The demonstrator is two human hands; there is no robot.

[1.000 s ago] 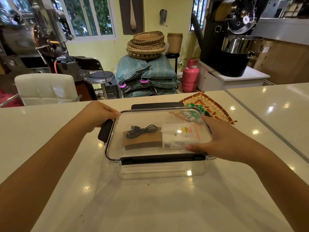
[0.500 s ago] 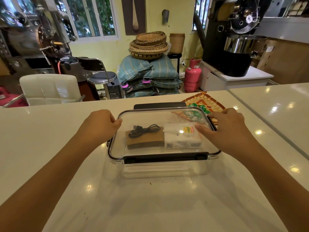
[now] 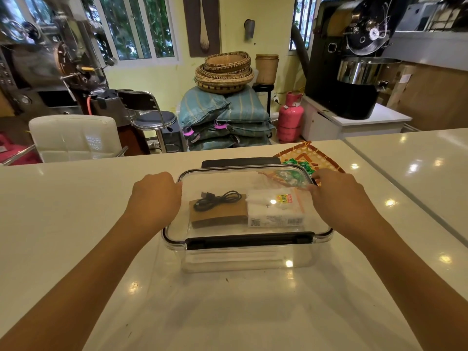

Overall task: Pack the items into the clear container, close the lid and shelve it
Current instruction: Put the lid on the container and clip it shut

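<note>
A clear container (image 3: 249,259) stands on the white counter with its clear lid (image 3: 228,178) on top. Through the lid I see a black cable (image 3: 217,200) lying on a brown cardboard sleeve (image 3: 219,216), a white tissue pack (image 3: 274,211) and a green-printed bag (image 3: 288,177). The black front latch (image 3: 249,240) lies flat against the rim; the back latch (image 3: 240,163) sticks out. My left hand (image 3: 154,196) grips the lid's left end, covering the latch there. At the right end, my right hand (image 3: 336,196) curls over the side latch.
A woven tray (image 3: 319,155) with green sweets lies just behind the container at the right. A seam in the counter (image 3: 405,196) runs diagonally to the right. Beyond the counter are a white chair (image 3: 73,138), stacked sacks (image 3: 225,117) and a pink gas cylinder (image 3: 291,117).
My right hand slid from the lid's front right part back to its right end. My left hand pushed the left side latch down and now covers it.
</note>
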